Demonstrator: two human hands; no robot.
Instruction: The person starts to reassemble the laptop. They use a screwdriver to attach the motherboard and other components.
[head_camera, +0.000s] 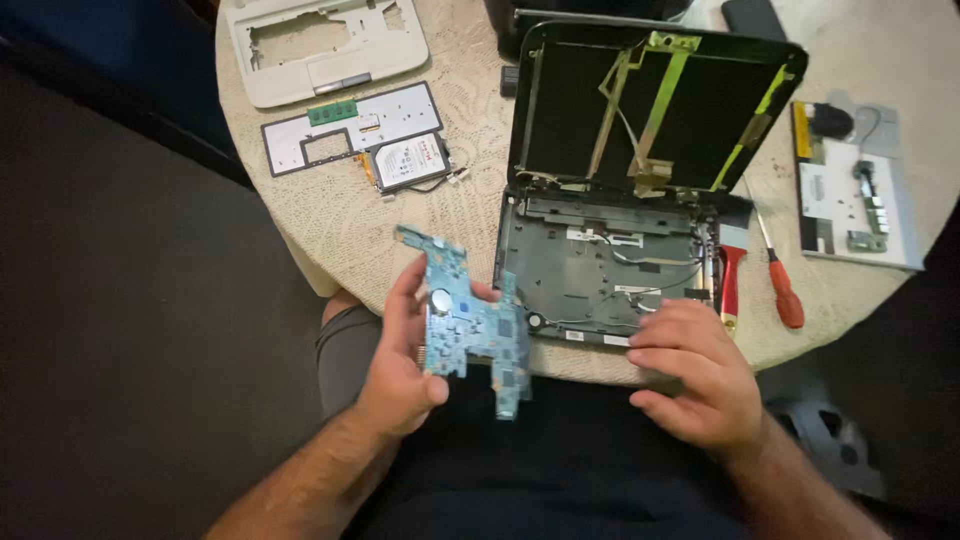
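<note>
My left hand (398, 355) grips a blue circuit board (470, 325) by its left edge and holds it upright over my lap, left of an opened laptop. The laptop's stripped black base (600, 270) lies at the table's near edge, its lid (655, 100) raised and showing bare back panel, yellow-green strips and cables. My right hand (695, 375) rests on the base's front right corner, fingers curled over the edge, with nothing else in it.
A round table with a cream lace cloth (330, 220) carries a white laptop bezel (325, 45), a grey keyboard plate (345, 125), a hard drive (410, 160), a red-handled screwdriver (782, 285), a red tool (732, 280) and a grey panel (860, 190). Dark floor lies at the left.
</note>
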